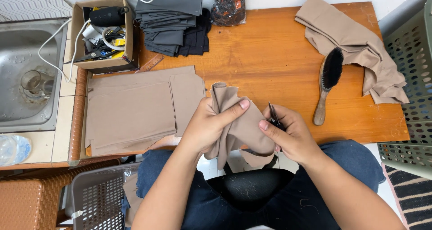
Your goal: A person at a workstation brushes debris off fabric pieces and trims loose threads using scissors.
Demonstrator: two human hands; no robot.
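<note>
Left hand (208,126) is gripping the tan cloth (238,126), bunching it just over the near edge of the table (270,54). Right hand (290,133) is pinching the cloth too, closed around small dark snips (273,115). On the table, a brush (327,84) is lying to the right, flat tan pieces (135,108) to the left.

We count two bare hands (211,124) (292,133), one wooden-handled brush with black bristles (327,84), one open cardboard box of tools (104,32), two perforated plastic baskets (409,90) (96,196), one steel sink (24,72), one stack of flat tan fabric pieces (135,108), one pile of folded dark grey cloth (173,23)
</note>
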